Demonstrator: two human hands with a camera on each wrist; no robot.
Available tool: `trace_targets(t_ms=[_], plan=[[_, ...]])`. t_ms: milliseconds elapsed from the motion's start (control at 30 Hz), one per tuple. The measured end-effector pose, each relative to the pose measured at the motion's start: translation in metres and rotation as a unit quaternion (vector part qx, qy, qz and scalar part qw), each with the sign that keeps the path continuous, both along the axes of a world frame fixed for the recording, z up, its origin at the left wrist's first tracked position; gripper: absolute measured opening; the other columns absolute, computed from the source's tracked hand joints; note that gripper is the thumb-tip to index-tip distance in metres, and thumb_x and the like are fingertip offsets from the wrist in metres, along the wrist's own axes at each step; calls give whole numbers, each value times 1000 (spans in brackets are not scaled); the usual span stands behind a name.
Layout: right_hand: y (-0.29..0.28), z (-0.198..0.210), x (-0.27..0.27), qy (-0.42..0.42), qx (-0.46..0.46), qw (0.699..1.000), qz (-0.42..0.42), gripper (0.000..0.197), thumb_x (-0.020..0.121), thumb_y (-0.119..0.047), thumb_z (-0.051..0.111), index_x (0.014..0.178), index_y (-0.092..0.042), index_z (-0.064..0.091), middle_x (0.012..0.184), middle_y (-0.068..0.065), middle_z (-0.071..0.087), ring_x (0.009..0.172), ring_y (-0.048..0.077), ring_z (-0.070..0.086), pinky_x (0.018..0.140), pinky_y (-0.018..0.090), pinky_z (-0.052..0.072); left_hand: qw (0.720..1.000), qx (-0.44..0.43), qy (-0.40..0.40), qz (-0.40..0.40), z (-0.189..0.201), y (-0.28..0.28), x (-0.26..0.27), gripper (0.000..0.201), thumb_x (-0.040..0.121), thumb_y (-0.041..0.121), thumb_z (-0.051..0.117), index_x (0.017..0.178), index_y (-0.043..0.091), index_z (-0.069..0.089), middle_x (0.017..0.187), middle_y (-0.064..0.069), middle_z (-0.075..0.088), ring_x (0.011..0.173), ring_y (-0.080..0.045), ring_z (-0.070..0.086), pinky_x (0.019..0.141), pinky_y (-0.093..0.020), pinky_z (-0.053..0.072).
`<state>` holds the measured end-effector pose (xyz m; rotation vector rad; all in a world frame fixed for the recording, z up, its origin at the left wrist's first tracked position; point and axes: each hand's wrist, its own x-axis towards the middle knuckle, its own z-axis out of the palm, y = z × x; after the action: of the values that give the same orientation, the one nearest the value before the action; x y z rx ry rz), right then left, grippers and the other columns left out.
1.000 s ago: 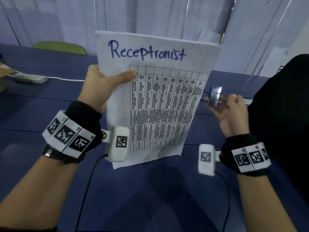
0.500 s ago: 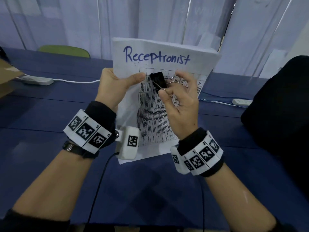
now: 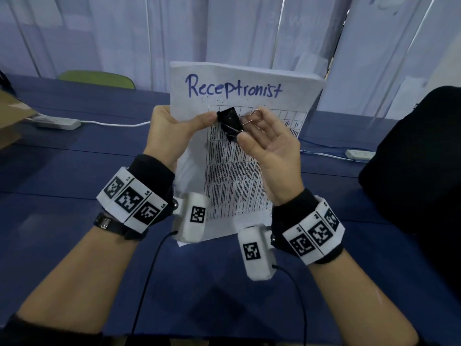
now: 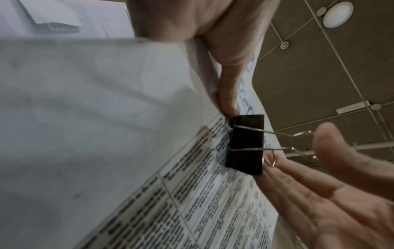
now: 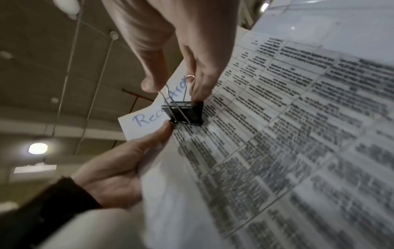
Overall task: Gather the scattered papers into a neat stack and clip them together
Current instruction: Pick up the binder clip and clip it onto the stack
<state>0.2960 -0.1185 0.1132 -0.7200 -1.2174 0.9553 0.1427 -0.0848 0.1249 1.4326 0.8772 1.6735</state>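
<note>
A stack of white papers [image 3: 249,78] headed "Receptronist" stands upright above the blue table [image 3: 74,171]. My left hand [image 3: 199,121] grips its left edge, thumb across the front sheet. A black binder clip [image 3: 230,122] with silver wire handles sits against the front sheet just below the heading, away from any edge. My right hand [image 3: 252,127] pinches the clip between thumb and fingers, palm turned toward me. The left thumb tip touches the clip's left end. In the left wrist view the clip [image 4: 247,144] lies on the printed table; in the right wrist view the clip [image 5: 187,112] has both handles raised.
A white power strip [image 3: 57,122] and cable lie at the back left beside a cardboard box [image 3: 10,121]. Another power strip [image 3: 359,154] lies at the right. A large black object [image 3: 411,171] fills the right side. A green chair back [image 3: 97,79] stands behind the table.
My right hand brought the clip from the right side to the front of the papers, then turned palm-up. The left thumb slid over to touch the clip.
</note>
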Motion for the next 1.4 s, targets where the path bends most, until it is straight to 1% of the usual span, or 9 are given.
trace_targets(t_ms=[300,467,667,833,1000,1100,1200,1300,1400], plan=[[8,33,9,-234,321,890,-223,45,81,-6,62,121,13,52,104,12,64,100,21,65,96,28,51,1000,-3,1,-2,1,-7,2,14,72,1,73,75,15,72,70,11,75,72,-9,71,79,-30,58],[21,54,17,-253,372,859,-244,33,82,7,56,114,12,59,104,12,65,90,-21,55,86,10,51,1000,-2,6,1,0,-9,3,14,71,3,75,72,17,74,70,11,75,74,-10,71,82,-33,58],[25,84,27,-318,330,863,-211,29,81,-9,57,106,-1,68,82,-19,60,76,-12,60,80,12,52,1000,14,28,7,-1,-15,5,15,72,3,74,75,17,71,65,19,73,70,1,70,76,-20,57],[28,109,39,-401,237,877,-116,29,81,-16,60,109,-11,66,79,-15,62,79,12,69,82,26,57,999,23,31,-1,-4,-17,7,25,72,2,74,67,26,72,64,21,72,67,4,69,71,-15,56],[32,119,46,-491,119,863,-24,91,62,-70,47,119,0,59,100,2,68,80,-4,62,94,21,48,1000,10,15,1,-4,-11,8,30,71,1,75,59,28,75,64,20,72,68,2,70,78,-22,58],[31,113,47,-390,54,919,8,54,73,-62,41,100,-23,66,100,-7,69,93,9,63,93,22,48,1000,-1,9,0,-4,-9,9,28,71,1,75,58,26,75,63,18,73,66,1,70,78,-24,58],[27,110,48,-406,80,910,2,43,92,-41,46,126,-17,56,107,-21,60,88,-17,57,77,4,44,1000,-5,-5,-4,-3,-9,7,23,71,-1,74,65,21,73,64,16,73,68,-2,71,80,-27,58],[20,114,51,-485,72,871,37,95,67,-64,63,145,-23,30,128,-17,53,96,-23,51,104,16,39,1000,8,-7,-18,-1,-11,4,18,73,-5,70,77,13,69,65,16,74,68,-1,71,74,-22,58],[16,114,43,-660,56,748,-39,139,35,-78,66,149,-30,2,142,-4,41,121,8,45,113,37,29,1000,15,-4,-27,1,-12,4,22,73,-6,70,73,16,71,66,15,74,68,-1,71,71,-19,57]])
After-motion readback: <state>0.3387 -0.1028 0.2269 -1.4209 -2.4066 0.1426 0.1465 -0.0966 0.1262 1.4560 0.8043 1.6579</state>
